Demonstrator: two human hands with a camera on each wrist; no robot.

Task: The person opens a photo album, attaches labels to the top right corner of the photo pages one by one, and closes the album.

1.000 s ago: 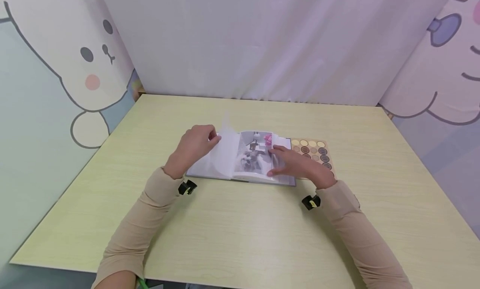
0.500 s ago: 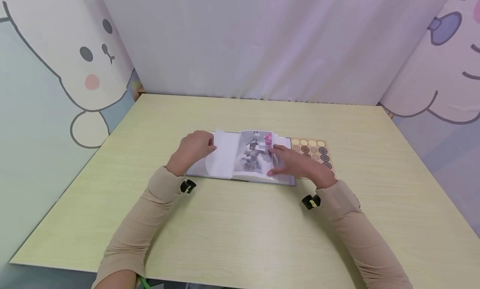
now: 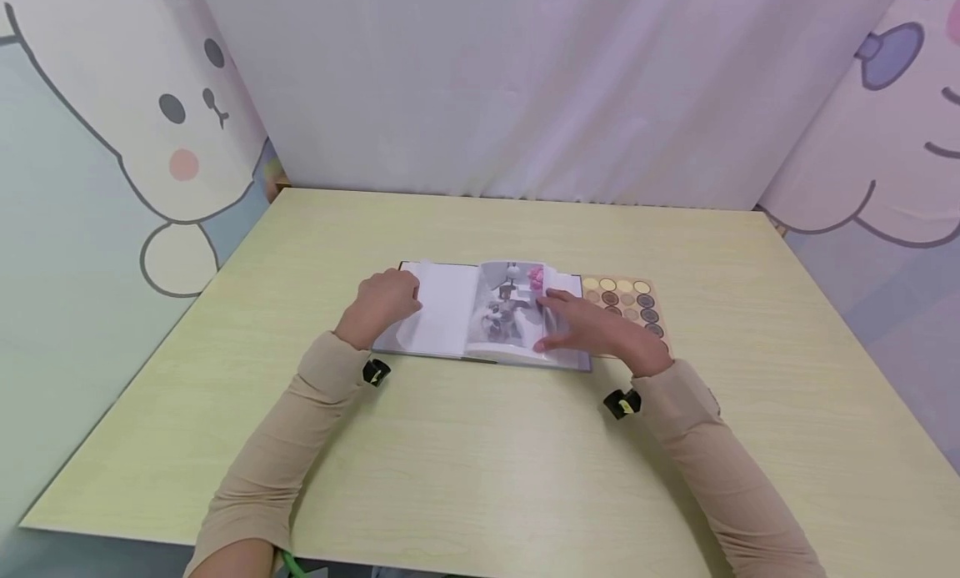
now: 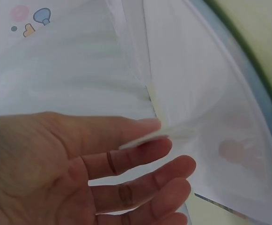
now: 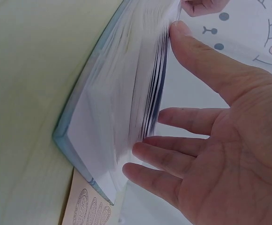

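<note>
An open photo album point(image 3: 447, 309) lies on the table, its left side a white page and its right side showing a photo point(image 3: 504, 311) with a pink patch in one corner. Over the album's left edge my left hand point(image 3: 382, 305) pinches the corner of a translucent page point(image 4: 192, 126) between thumb and index finger. The other fingers of that hand are loosely bent. My right hand point(image 3: 592, 322) rests at the album's right side, thumb and fingertips point(image 5: 180, 29) against the edges of the page stack point(image 5: 143, 79), fingers mostly straight.
A tan sheet printed with rows of circles point(image 3: 643, 301) sticks out from under the album's right side. Behind the pale wooden table point(image 3: 487, 453) hangs a white curtain point(image 3: 480, 86). Cartoon-printed panels point(image 3: 90, 228) stand at both sides.
My left hand has moved left and down, taking the translucent page from nearly upright to almost flat on the album's left side. The right hand has stayed in place.
</note>
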